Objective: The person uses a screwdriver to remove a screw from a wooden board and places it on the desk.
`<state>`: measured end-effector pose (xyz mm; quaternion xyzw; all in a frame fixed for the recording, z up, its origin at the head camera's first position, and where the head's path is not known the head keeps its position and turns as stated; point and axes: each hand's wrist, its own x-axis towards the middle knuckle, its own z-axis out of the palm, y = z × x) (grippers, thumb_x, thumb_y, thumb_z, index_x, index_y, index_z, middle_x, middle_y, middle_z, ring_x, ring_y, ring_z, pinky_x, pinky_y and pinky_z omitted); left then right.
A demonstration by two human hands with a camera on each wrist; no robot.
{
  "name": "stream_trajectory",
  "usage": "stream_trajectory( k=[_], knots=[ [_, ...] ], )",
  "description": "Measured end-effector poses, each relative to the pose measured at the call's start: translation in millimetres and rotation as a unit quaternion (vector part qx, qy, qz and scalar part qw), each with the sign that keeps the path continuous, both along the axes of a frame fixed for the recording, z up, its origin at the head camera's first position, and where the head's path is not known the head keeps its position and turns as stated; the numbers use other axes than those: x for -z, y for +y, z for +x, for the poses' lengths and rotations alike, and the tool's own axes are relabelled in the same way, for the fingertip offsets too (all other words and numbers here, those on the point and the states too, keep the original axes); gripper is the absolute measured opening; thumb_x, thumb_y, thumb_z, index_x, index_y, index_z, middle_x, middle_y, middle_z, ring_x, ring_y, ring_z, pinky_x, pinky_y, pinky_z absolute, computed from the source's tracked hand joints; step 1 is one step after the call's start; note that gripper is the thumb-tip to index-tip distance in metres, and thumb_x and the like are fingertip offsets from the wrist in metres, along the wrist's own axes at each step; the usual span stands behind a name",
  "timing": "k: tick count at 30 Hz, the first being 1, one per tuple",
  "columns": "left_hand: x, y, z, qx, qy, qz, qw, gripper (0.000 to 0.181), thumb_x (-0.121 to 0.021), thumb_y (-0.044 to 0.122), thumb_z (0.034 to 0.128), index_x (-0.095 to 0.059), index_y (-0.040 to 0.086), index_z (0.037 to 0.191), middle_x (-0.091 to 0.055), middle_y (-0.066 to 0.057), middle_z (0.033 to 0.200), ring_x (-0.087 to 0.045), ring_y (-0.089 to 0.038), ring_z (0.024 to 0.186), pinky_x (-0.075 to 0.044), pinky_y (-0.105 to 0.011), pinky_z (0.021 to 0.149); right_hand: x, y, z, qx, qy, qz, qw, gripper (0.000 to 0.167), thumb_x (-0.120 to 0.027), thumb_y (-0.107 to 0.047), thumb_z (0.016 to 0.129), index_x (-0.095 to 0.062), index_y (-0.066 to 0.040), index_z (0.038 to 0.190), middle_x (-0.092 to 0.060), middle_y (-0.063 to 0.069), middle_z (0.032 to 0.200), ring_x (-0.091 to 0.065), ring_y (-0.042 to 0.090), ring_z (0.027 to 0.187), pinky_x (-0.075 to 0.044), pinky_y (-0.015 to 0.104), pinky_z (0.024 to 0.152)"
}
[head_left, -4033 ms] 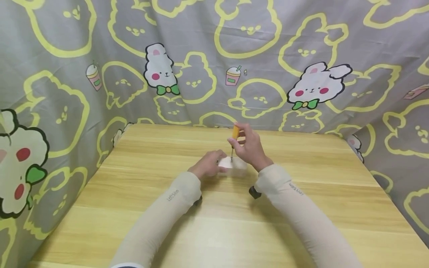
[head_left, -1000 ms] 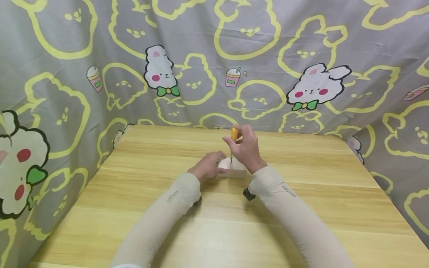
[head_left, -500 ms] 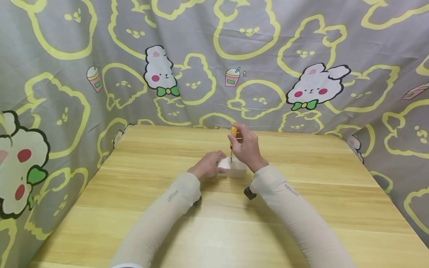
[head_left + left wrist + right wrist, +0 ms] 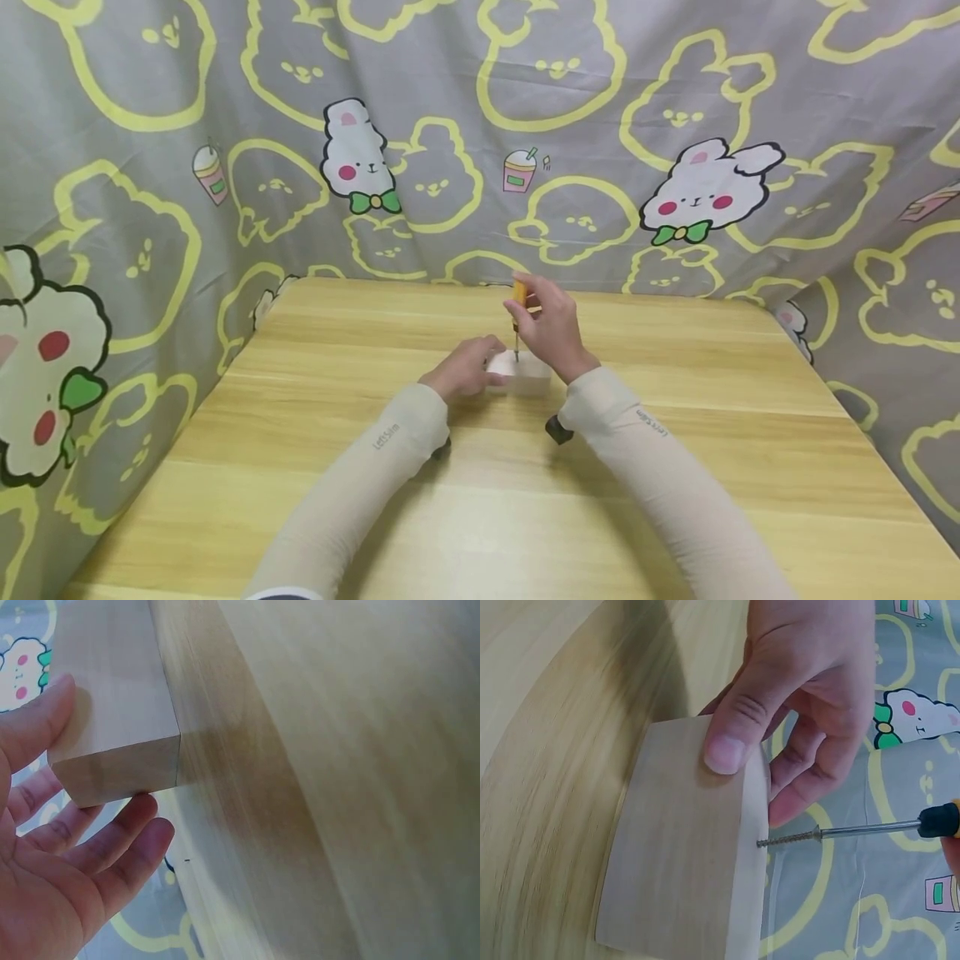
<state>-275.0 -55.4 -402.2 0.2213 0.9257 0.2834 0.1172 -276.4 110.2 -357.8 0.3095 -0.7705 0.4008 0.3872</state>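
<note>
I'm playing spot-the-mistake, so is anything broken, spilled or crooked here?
No, nothing stands out. The left hand grips the block, the right hand holds the screwdriver, and the screw lines up roughly with it. I see no spill or crack.

The curtain (image 4: 450,83) is grey with yellow animal outlines, the block (image 4: 682,840) pale beige, the screwdriver handle (image 4: 519,292) orange-yellow.

Got a pale yellow-brown wood-grain tabletop (image 4: 675,375), boxed in at the back and sides by creased grey hanging fabric (image 4: 442,58). Printed with chunky yellow animal outlines (image 4: 547,127), white bunny heads with green bows (image 4: 708,187) and pink drink cups (image 4: 519,175). Pretty bright, soft whitish glare (image 4: 483,512) on the near wood.
</note>
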Motion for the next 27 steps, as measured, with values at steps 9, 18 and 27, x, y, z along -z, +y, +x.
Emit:
stream_trajectory(
  k=[9, 18, 27],
  knots=[
    [-1.0, -0.1, 0.1, -0.003, -0.012, 0.006, 0.9999, 0.058, -0.075, 0.027, 0.0864, -0.050, 0.006, 0.135, -0.054, -0.011, 0.135, -0.049, -0.029, 0.125, -0.040, -0.042, 0.106, 2.2, 2.0, -1.0, 0.049, 0.017, 0.009, 0.9986, 0.041, -0.081, -0.012, 0.080, -0.062, 0.005, 0.112, -0.060, 0.016, 0.083, -0.062, 0.028, 0.068, -0.057, 0.034, 0.056],
    [0.9, 0.2, -0.9, -0.001, 0.001, 0.005, 1.0000, 0.056, -0.074, 0.026, 0.0870, -0.051, 0.006, 0.134, -0.055, -0.011, 0.134, -0.049, -0.029, 0.125, -0.039, -0.042, 0.106, -2.1, -4.5, 1.2, 0.024, -0.002, 0.017, 0.9996, 0.033, -0.072, 0.000, 0.084, -0.062, 0.005, 0.116, -0.064, 0.016, 0.086, -0.065, 0.023, 0.065, -0.057, 0.029, 0.058],
    [1.6, -0.5, -0.7, -0.001, -0.002, 0.005, 1.0000, 0.057, -0.074, 0.026, 0.0868, -0.050, 0.006, 0.134, -0.054, -0.011, 0.136, -0.048, -0.030, 0.126, -0.039, -0.043, 0.107, -3.8, -5.2, 2.7, 0.027, -0.038, 0.023, 0.9987, 0.031, -0.068, -0.004, 0.088, -0.061, 0.001, 0.118, -0.060, 0.019, 0.095, -0.064, 0.028, 0.074, -0.059, 0.033, 0.061]
  ],
)
